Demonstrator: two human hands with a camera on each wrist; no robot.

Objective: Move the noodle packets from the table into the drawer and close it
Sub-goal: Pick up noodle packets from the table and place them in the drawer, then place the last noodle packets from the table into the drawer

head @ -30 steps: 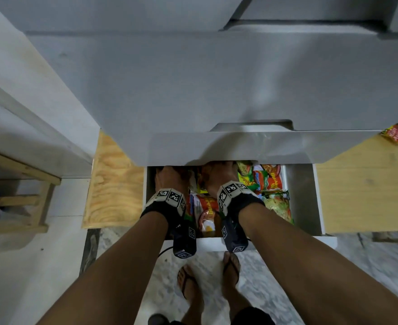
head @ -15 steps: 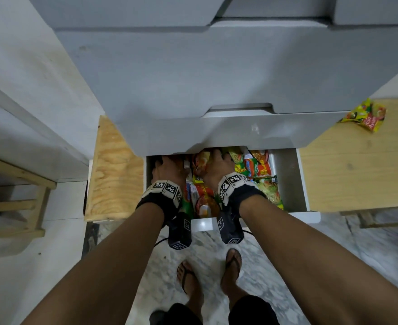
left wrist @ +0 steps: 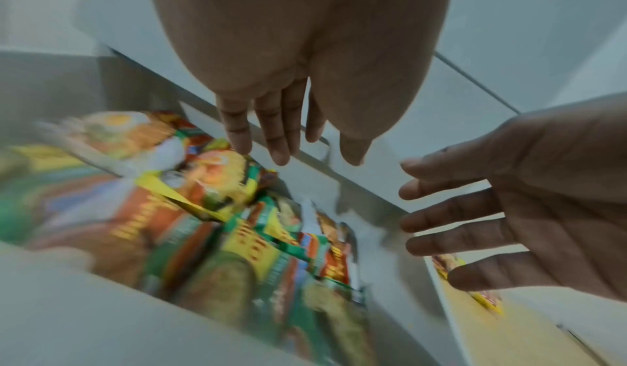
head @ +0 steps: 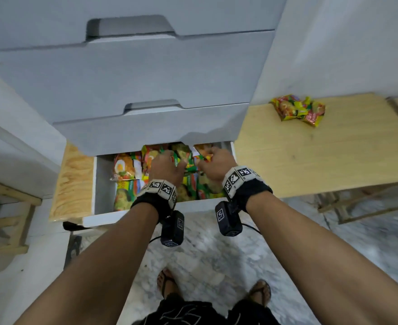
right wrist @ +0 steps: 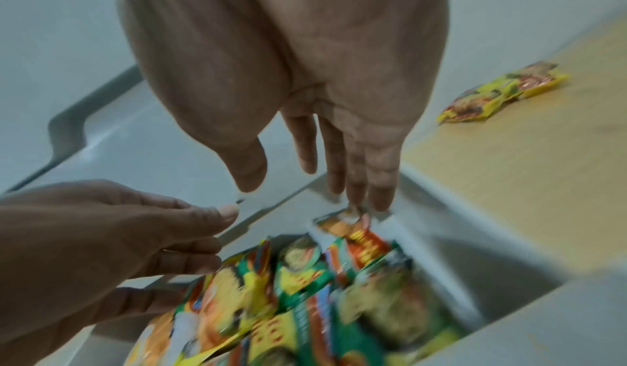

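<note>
The white bottom drawer [head: 95, 184] stands pulled out, packed with several colourful noodle packets [head: 125, 170]. Both my hands hover over its right half, side by side. The left hand [head: 166, 165] has straight, spread fingers [left wrist: 278, 141] just above the packets [left wrist: 210, 210] and holds nothing. The right hand [head: 213, 160] also has straight fingers [right wrist: 380, 184]; their tips brush the top edge of an orange packet [right wrist: 353, 227] at the drawer's back right. A small heap of yellow and red packets [head: 297, 110] lies on the wooden table [head: 334, 156] to the right, also in the right wrist view [right wrist: 498, 92].
Grey closed drawers [head: 146, 76] overhang the open one from above. A plywood panel [head: 73, 181] flanks the drawer's left side, and a wooden stool [head: 8, 221] stands further left. My sandalled feet [head: 167, 282] are on the marble floor below.
Both hands have come up out of the left part of the drawer and shifted to its right half, fingers now spread. More of the table and its packets shows.
</note>
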